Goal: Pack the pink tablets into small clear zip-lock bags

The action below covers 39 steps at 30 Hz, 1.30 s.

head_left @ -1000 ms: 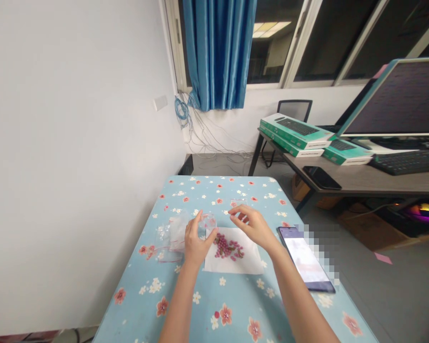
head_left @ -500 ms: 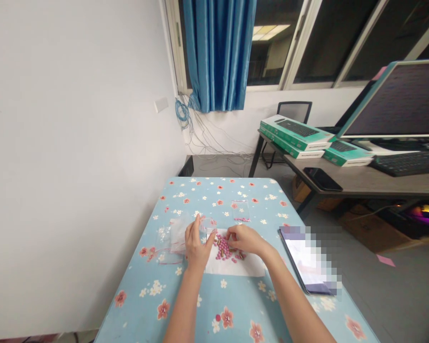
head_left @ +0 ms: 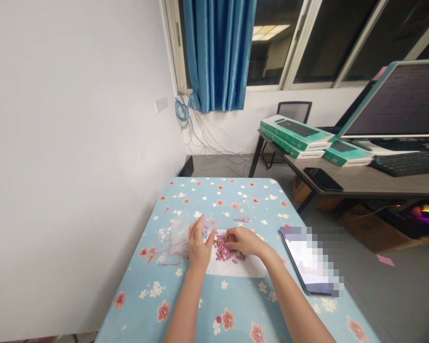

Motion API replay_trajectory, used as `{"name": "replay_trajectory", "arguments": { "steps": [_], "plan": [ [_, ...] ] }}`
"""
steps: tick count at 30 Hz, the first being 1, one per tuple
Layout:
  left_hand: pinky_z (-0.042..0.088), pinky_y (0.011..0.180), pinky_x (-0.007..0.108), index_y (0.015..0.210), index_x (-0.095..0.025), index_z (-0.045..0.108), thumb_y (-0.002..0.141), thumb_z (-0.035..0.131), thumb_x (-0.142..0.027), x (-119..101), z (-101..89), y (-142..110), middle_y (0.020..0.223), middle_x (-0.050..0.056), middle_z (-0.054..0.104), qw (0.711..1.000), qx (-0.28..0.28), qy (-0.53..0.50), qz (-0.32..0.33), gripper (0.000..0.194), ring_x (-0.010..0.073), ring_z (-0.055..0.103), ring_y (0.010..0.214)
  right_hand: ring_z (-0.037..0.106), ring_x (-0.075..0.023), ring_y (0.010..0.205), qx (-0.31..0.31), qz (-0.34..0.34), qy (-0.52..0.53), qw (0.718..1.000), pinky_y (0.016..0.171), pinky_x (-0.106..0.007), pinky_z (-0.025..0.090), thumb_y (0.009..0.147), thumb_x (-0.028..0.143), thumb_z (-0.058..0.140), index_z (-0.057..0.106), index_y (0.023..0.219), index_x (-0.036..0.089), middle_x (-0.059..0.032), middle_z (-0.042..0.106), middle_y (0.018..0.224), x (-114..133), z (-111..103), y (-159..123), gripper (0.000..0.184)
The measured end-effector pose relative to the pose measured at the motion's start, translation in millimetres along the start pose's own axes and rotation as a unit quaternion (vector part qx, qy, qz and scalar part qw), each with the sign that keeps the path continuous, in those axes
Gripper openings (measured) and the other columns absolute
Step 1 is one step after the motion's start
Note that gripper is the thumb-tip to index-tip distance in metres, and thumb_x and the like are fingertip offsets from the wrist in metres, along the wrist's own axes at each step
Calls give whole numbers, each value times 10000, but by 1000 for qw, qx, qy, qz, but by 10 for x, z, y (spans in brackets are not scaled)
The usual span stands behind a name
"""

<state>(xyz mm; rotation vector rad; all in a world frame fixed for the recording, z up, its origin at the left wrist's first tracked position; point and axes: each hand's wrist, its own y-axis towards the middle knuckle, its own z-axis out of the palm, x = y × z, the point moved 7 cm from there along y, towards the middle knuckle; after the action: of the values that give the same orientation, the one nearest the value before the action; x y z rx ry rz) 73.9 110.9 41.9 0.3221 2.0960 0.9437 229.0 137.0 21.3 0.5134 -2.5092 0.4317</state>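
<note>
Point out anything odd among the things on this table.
A brown capsule stands out among the pink pills on the white paper, just by the right hand. It looks odd because it is darker and longer than the small, round pills around it.
</note>
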Motion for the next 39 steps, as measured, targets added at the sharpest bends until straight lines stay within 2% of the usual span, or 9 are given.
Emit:
{"name": "replay_trajectory", "arguments": {
  "steps": [5, 8, 13, 16, 21, 28, 34, 36, 39],
  "plan": [
    [533, 829, 371, 1323, -224, 381, 852, 583, -272, 52, 56, -29, 1195, 116, 573, 999, 12, -22, -23, 515, 216, 554, 1107, 529, -117, 584, 1, -15, 2, 1000, 534, -214, 293, 774, 228, 590, 653, 798, 161, -11, 652, 680, -6, 15, 7, 95],
    [534, 815, 365, 1313, -211, 393, 848, 586, -274, 52, 65, -38, 1169, 123, 581, 1000, 14, -7, -18, 507, 221, 565, 1084, 518, -119, 592, -18, -35, 27, 999, 545, -215, 308, 793, 213, 572, 642, 781, 161, -9, 634, 683, 45, -62, -23, 88],
    [509, 852, 393, 1303, -186, 403, 842, 590, -273, -7, 63, -23, 1138, 134, 593, 999, 19, 33, 8, 505, 232, 567, 1055, 494, -119, 625, -127, -89, 144, 977, 592, -221, 364, 879, 293, 516, 618, 843, 174, -8, 608, 753, 226, -384, -137, 161],
    [501, 858, 402, 1305, -183, 401, 849, 578, -283, -49, 51, -7, 1125, 136, 599, 999, 18, 40, 20, 499, 237, 571, 1045, 462, -119, 597, -195, -108, 186, 957, 579, -227, 370, 901, 371, 499, 607, 878, 181, 7, 549, 697, 346, -514, -191, 220],
    [502, 862, 404, 1316, -195, 384, 858, 563, -296, -68, 43, -4, 1134, 135, 593, 999, 12, 29, 32, 502, 236, 574, 1044, 437, -126, 585, -240, -129, 124, 954, 577, -239, 350, 914, 374, 486, 614, 894, 192, 24, 459, 640, 548, -488, -180, 224],
    [503, 876, 412, 1329, -214, 363, 858, 556, -246, -13, 88, -44, 1156, 128, 575, 999, 31, 16, 21, 510, 239, 560, 1071, 478, -129, 611, -251, -121, 77, 957, 597, -246, 372, 918, 336, 468, 623, 937, 201, 2, 524, 698, 620, -385, -101, 206],
    [517, 853, 392, 1310, -204, 389, 849, 574, -276, 36, 76, -48, 1155, 131, 577, 1000, 28, -7, -9, 501, 233, 564, 1072, 475, -125, 590, -291, -111, 112, 944, 588, -244, 385, 900, 340, 495, 623, 870, 191, 1, 531, 672, 556, -569, -212, 199],
    [515, 855, 391, 1312, -203, 390, 845, 579, -295, 86, 69, -50, 1158, 132, 576, 998, 24, -23, -47, 512, 233, 564, 1081, 473, -118, 576, -270, -91, 105, 953, 582, -238, 381, 881, 330, 520, 625, 885, 192, 5, 545, 682, 479, -626, -255, 173],
    [509, 858, 387, 1331, -207, 364, 847, 575, -320, 183, 60, -65, 1179, 136, 566, 991, 12, -53, -120, 540, 231, 559, 1103, 506, -115, 579, -139, -55, 54, 987, 577, -230, 363, 821, 267, 581, 647, 866, 198, 8, 598, 694, 342, -537, -260, 105]
  ]
}}
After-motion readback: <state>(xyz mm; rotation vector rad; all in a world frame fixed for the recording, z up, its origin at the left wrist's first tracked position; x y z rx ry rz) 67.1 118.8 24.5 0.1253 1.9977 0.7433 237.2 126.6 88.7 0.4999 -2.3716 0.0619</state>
